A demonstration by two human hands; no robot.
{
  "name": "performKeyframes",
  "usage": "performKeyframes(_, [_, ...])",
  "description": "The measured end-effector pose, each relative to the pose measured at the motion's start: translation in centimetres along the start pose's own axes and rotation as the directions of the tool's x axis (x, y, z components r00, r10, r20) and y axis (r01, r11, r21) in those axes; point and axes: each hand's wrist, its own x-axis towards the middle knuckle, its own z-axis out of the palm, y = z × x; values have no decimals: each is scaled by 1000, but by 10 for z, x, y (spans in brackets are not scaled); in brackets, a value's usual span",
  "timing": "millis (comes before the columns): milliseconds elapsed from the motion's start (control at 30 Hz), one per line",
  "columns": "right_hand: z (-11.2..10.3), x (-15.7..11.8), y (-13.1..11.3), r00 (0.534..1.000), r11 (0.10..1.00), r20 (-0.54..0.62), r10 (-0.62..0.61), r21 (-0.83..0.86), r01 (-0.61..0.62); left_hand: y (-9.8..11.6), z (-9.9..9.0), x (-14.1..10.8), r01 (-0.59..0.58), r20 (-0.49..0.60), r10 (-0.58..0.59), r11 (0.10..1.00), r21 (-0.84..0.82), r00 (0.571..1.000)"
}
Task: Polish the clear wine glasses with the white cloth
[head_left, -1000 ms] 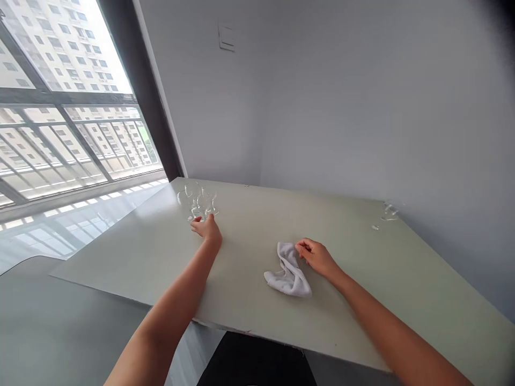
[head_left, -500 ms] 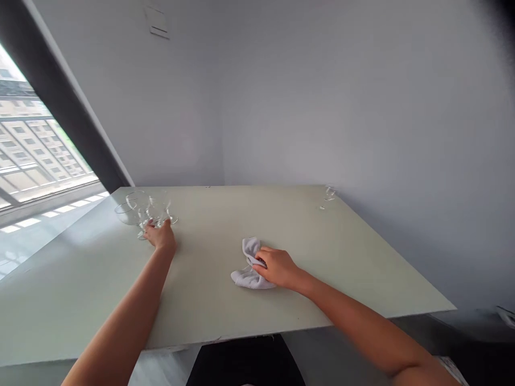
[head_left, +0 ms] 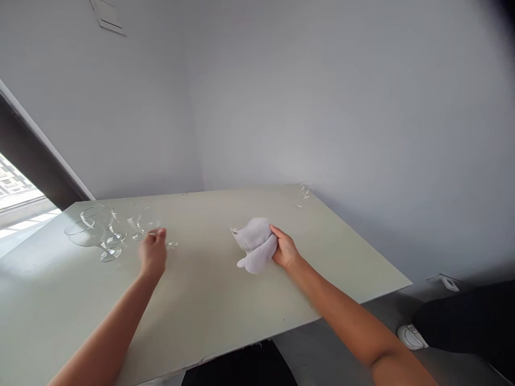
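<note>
My left hand (head_left: pixel 154 253) is closed at the left of the table, its fingers pinched on a thin clear glass (head_left: pixel 148 219) whose outline is faint. Left of it stand several stemmed clear glasses, the nearest a wide-bowled one (head_left: pixel 85 234). In front of me, my right hand (head_left: pixel 285 249) grips the edge of a white cloth (head_left: pixel 255 241), which hangs loosely folded above the table, toward the left hand.
A small clear glass (head_left: pixel 306 191) is at the table's far right corner. The pale table (head_left: pixel 209 316) meets grey walls behind. At lower right are a white shoe (head_left: pixel 411 336) and a dark trouser leg.
The left hand has drawn away from the other glasses with one in its fingers. The right hand has lifted the cloth and opened it out. The view has turned to the right.
</note>
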Motion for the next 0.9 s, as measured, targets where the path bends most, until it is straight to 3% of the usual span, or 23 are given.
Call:
performKeyframes(67, [0,4,-4,997,996,-78,-8,92,15,20,11,-21,-21,178,32,998,-59,984])
performKeyframes(133, [1,7,-5,991,988,-129,-41,143,60,39,21,-43,40,495,48,986,-164,868])
performKeyframes(167, [1,8,-5,988,983,-140,-60,163,82,48,26,-54,64,590,61,980,-189,805])
performKeyframes(267, [0,10,-6,988,976,-122,-96,181,117,63,38,-80,21,719,130,980,-197,683])
performKeyframes(367, [1,8,-10,975,975,-126,-181,107,195,66,44,-94,-84,763,148,989,-122,629])
performKeyframes(467, [6,-3,-15,925,926,-91,-368,-129,355,62,43,-98,-324,745,195,946,30,638])
performKeyframes(567, [19,-22,-15,842,735,82,-533,-447,509,57,41,-98,-600,701,325,779,183,635])
performKeyframes(633, [30,-36,-10,811,575,253,-528,-595,561,53,39,-96,-709,674,416,666,232,611])
performKeyframes(767, [46,-49,5,782,324,475,-403,-726,607,46,35,-91,-794,605,546,545,269,580])
performKeyframes(900, [48,-41,10,690,123,559,-459,-729,673,43,30,-87,-799,548,587,505,327,596])
